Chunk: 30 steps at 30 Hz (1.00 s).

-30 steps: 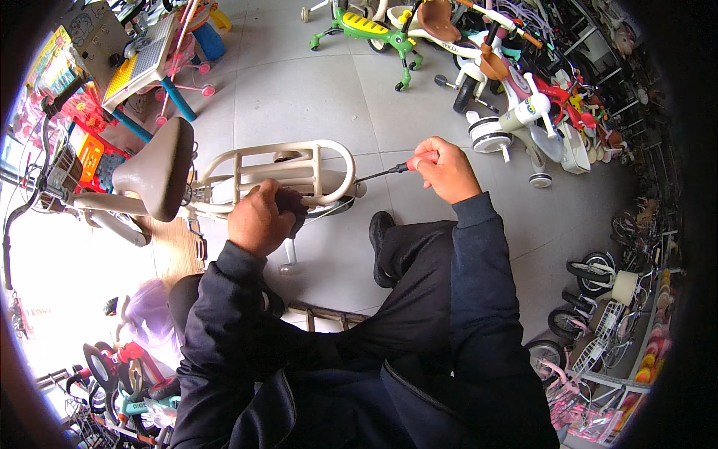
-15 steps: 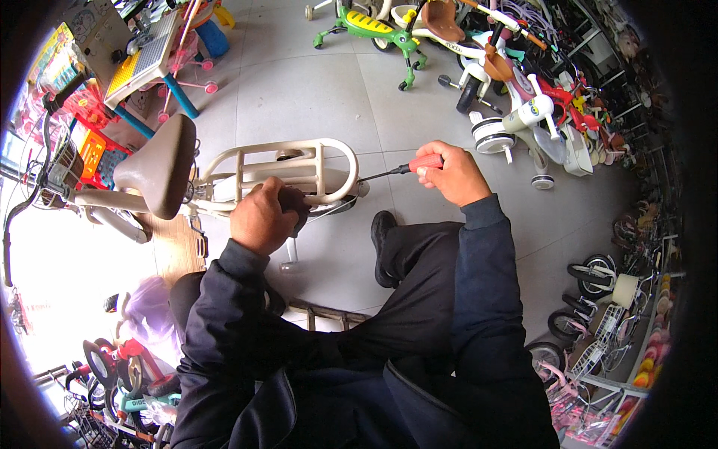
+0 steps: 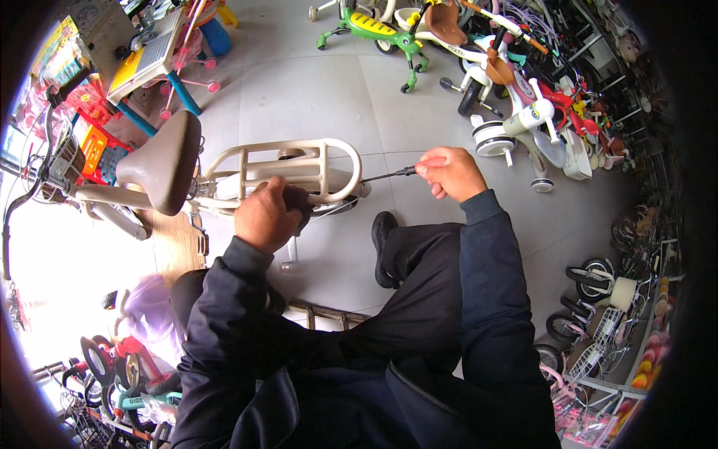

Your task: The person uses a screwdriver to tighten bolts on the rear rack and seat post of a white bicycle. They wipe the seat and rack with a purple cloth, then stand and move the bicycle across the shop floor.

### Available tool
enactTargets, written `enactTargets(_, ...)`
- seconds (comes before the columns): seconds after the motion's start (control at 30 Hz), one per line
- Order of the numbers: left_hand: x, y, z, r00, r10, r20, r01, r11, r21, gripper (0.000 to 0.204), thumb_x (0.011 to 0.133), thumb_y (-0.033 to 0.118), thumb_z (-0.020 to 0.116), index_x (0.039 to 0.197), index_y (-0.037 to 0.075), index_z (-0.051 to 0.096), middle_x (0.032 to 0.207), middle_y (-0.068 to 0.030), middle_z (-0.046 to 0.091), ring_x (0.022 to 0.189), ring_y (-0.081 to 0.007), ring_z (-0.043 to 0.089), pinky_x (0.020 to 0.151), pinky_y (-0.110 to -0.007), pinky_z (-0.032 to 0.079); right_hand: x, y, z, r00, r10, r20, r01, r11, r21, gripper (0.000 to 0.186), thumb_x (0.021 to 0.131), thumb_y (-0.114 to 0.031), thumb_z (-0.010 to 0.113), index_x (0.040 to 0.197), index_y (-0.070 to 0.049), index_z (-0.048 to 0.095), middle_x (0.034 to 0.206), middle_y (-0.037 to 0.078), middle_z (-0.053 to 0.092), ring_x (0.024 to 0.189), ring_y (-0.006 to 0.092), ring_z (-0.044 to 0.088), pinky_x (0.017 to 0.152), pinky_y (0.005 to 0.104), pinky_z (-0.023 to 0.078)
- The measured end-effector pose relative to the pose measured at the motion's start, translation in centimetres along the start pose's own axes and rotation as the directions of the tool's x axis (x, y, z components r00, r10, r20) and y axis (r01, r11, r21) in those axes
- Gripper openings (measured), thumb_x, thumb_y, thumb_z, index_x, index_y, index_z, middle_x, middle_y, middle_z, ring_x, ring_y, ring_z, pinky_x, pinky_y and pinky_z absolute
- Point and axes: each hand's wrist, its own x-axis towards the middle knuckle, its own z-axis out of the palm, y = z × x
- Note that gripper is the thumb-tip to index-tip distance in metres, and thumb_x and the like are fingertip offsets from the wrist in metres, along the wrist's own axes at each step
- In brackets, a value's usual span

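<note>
A cream child's bicycle stands with its brown saddle (image 3: 160,166) to the left and its cream rear rack (image 3: 323,168) toward the middle. My right hand (image 3: 453,174) holds a screwdriver (image 3: 393,175) with a red handle, mostly covered by the fingers. The dark shaft points left, its tip at the back of the bicycle by the rear mudguard (image 3: 340,180); exact contact is too small to tell. Closed at the rack's near side is my left hand (image 3: 262,215). A dark shape (image 3: 299,203) shows by its fingers, and what it grips is partly hidden.
Below the rack, a wooden stool-like frame (image 3: 329,314) lies near my legs. Ride-on toys, including a green one (image 3: 374,28) and a white one (image 3: 527,120), crowd the far right. A toy table (image 3: 153,56) stands far left. Small bikes (image 3: 591,284) line the right.
My right hand has turned on the screwdriver, its fingers now covering more of the red handle. The left hand stays at the rack. The view has shifted slightly.
</note>
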Motion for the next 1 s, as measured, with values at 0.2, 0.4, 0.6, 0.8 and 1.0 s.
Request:
enactTargets(0.2, 0.4, 0.0, 0.5, 1.0, 0.012, -0.018, -0.012, 1.0, -0.028, 0.028, 0.077, 0.023, 0.077, 0.1, 0.009, 0.067, 0.093, -0.0155, 0.075, 0.084, -0.0375, 0.074, 0.075, -0.047, 0.059, 0.5, 0.7, 0.0, 0.787, -0.604, 0.127, 0.457, 0.431, -0.778, 0.023, 0.09, -0.029, 0.078, 0.095, -0.007, 0.072, 0.082, 0.011, 0.072, 0.082, 0.0302, 0.073, 0.076, 0.0455, 0.057)
enactTargets(0.4, 0.7, 0.4, 1.1, 0.999, 0.027, -0.035, -0.027, 1.0, 0.012, 0.029, 0.078, 0.024, 0.078, 0.1, 0.009, 0.067, 0.094, -0.0158, 0.074, 0.084, -0.037, 0.073, 0.074, -0.047, 0.059, 1.5, -0.6, 0.4, 0.806, -0.496, 0.323, 0.443, 0.144, -0.885, 0.041, 0.094, -0.051, 0.068, 0.088, -0.011, 0.073, 0.082, 0.012, 0.072, 0.084, 0.0344, 0.072, 0.074, 0.0469, 0.056)
enactTargets(0.6, 0.9, 0.3, 1.2, 0.999, 0.034, -0.005, -0.034, 0.999, 0.026, 0.032, 0.078, 0.024, 0.078, 0.104, 0.009, 0.067, 0.098, -0.0161, 0.072, 0.084, -0.0371, 0.073, 0.075, -0.047, 0.059, 2.4, -2.0, 0.0, 0.915, -0.283, 0.287, 0.353, 0.221, -0.909, 0.054, 0.097, -0.057, 0.062, 0.085, -0.007, 0.078, 0.083, 0.017, 0.074, 0.088, 0.0385, 0.072, 0.078, 0.0515, 0.057)
enactTargets(0.8, 1.0, 0.6, 1.0, 0.999, 0.042, 0.012, -0.043, 0.998, 0.042, 0.033, 0.077, 0.023, 0.078, 0.105, 0.008, 0.067, 0.099, -0.0159, 0.072, 0.083, -0.0376, 0.073, 0.075, -0.047, 0.059, 3.8, -2.2, -0.7, 0.954, -0.083, 0.287, 0.294, 0.436, -0.851, 0.056, 0.096, -0.054, 0.064, 0.081, -0.001, 0.078, 0.083, 0.021, 0.072, 0.089, 0.0427, 0.07, 0.084, 0.0517, 0.056)
enactTargets(1.0, 1.4, 0.7, 1.1, 1.0, 0.022, 0.022, -0.022, 1.0, -0.02, 0.031, 0.078, 0.022, 0.077, 0.103, 0.008, 0.066, 0.099, -0.0163, 0.072, 0.084, -0.0381, 0.073, 0.075, -0.048, 0.059, 3.3, -0.3, -0.7, 0.81, -0.505, 0.298, 0.456, 0.222, -0.862, 0.049, 0.092, -0.054, 0.07, 0.085, -0.005, 0.072, 0.082, 0.015, 0.07, 0.08, 0.0379, 0.07, 0.076, 0.0519, 0.055)
